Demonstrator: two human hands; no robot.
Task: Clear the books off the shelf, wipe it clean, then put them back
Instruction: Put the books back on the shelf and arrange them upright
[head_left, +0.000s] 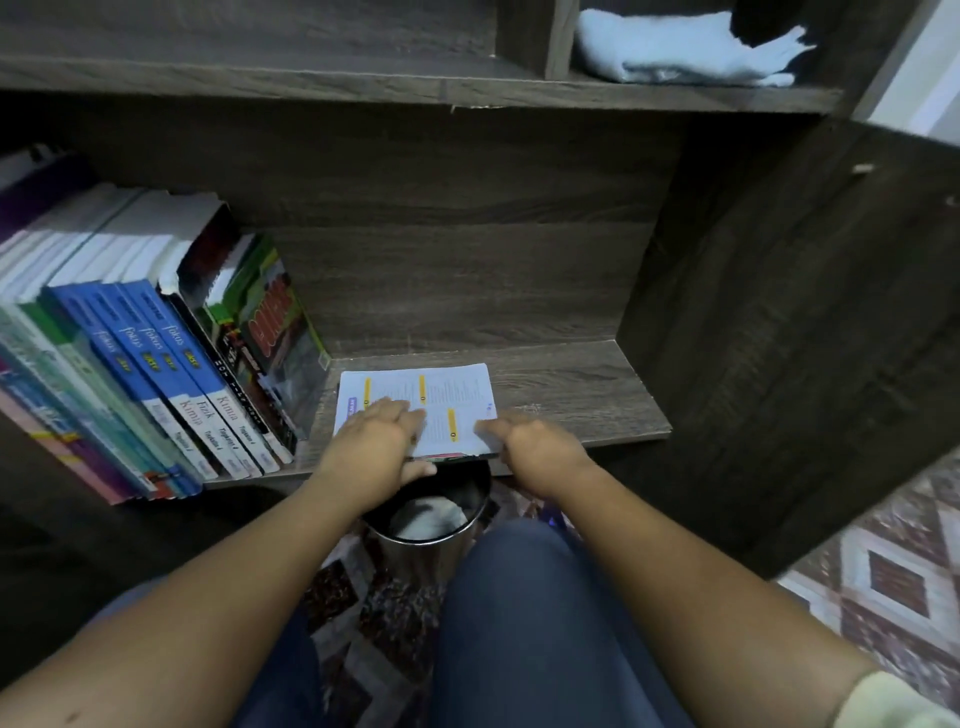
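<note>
Dark wooden shelving is seen ahead, with a patterned carpet (883, 561) below it on the right. On the lower shelf (571, 395) one book (447, 400) is laid flat at the near edge, printed white page up, and its near side juts slightly over the edge.

The left hand (374, 441) is laid palm down on the left half of the book. Its fingers (400, 410) are held straight and together, pointing far and right, and the thumb is spread along the near edge. The right hand (540, 452) is set at the near right corner of the book, knuckles up and fingers bent. One digit is stretched leftward onto the page. Whether the corner is pinched cannot be told, since the fingers underneath are hidden. Both forearms are reached forward from the near side, over knees (519, 623) clad in blue.

A row of books (156, 353) is stood on the left of the same shelf, leaning right, with the nearest cover just beside the flat book. A metal bin (415, 556) with something white inside is placed on the floor under the shelf edge, between the two wrists. A pale cloth (685, 49) is left folded in the upper right compartment. A cupboard door (805, 338) is held open on the right.
</note>
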